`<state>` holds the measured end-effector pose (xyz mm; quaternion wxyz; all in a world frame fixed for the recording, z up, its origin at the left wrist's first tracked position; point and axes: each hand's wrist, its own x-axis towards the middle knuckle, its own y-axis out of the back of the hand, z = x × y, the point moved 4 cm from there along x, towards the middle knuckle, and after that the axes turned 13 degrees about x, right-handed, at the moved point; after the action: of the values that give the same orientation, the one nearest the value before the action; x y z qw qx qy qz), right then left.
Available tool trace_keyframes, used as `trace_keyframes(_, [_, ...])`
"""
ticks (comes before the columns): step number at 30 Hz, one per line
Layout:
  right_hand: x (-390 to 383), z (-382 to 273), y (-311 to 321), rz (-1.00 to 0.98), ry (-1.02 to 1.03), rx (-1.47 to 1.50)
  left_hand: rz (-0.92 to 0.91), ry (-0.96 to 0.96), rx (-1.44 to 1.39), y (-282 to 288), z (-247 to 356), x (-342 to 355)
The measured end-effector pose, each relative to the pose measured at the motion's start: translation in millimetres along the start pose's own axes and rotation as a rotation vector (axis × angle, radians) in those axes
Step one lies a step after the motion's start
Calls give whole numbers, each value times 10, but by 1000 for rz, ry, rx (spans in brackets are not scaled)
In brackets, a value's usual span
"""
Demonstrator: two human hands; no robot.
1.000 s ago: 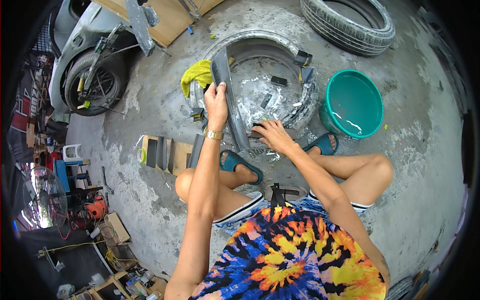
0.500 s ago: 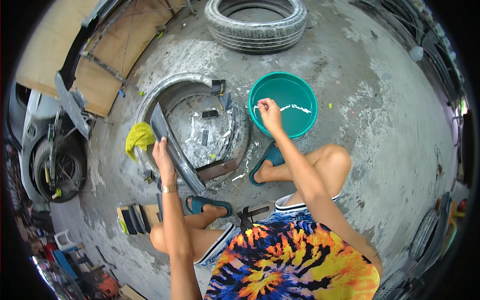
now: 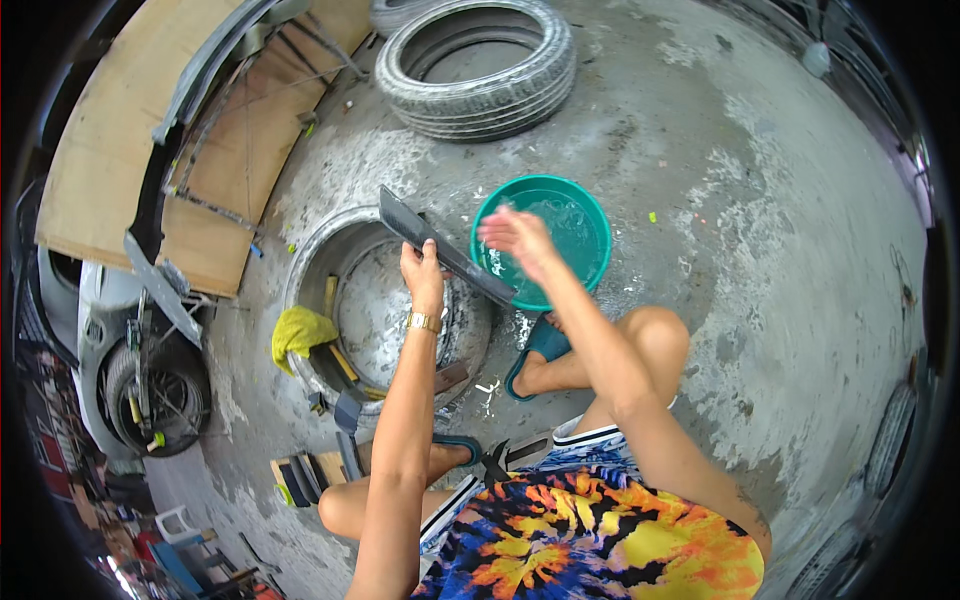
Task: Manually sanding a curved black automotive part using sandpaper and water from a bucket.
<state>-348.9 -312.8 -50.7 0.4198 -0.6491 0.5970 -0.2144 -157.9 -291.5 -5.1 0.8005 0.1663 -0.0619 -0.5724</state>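
My left hand (image 3: 424,278) grips a long, dark grey, curved panel strip (image 3: 444,252), wet-looking and tilted, with fingers wrapped round its near edge. The strip's lower right end overlaps the left rim of a green basin (image 3: 604,262) of rippling water. Over the basin, near the strip, my right hand (image 3: 518,243) is slightly blurred, its fingers stretched out and nothing visible in them. Beneath the strip lies a whitish-stained tyre (image 3: 312,262) on its side. A yellow-green cloth (image 3: 303,332) drapes over that tyre's left edge.
Another tyre (image 3: 478,118) lies flat beyond the basin. Boards (image 3: 215,195) and metal stands are at the far left, above a wheel (image 3: 160,400). Several dark sanding blocks (image 3: 298,480) lie by my left knee. My sandalled feet flank the near tyre.
The strip has moved right, from over the tyre's left side to the basin's rim, with my left hand on it. My right hand's fingers have spread. The view has shifted.
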Motion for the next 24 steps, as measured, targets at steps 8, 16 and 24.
trace_keyframes(8, [-1188, 68, -304, -83, 633, -1497, 15, -8, -151, -167, 484, 171])
trace_keyframes(16, [-329, -35, 738, 374, 81, -1369, 19, -149, -128, 526, 719, 9])
trace_keyframes(24, [-263, 75, 427, 44, -392, -339, 1, -77, -130, 480, 283, -191])
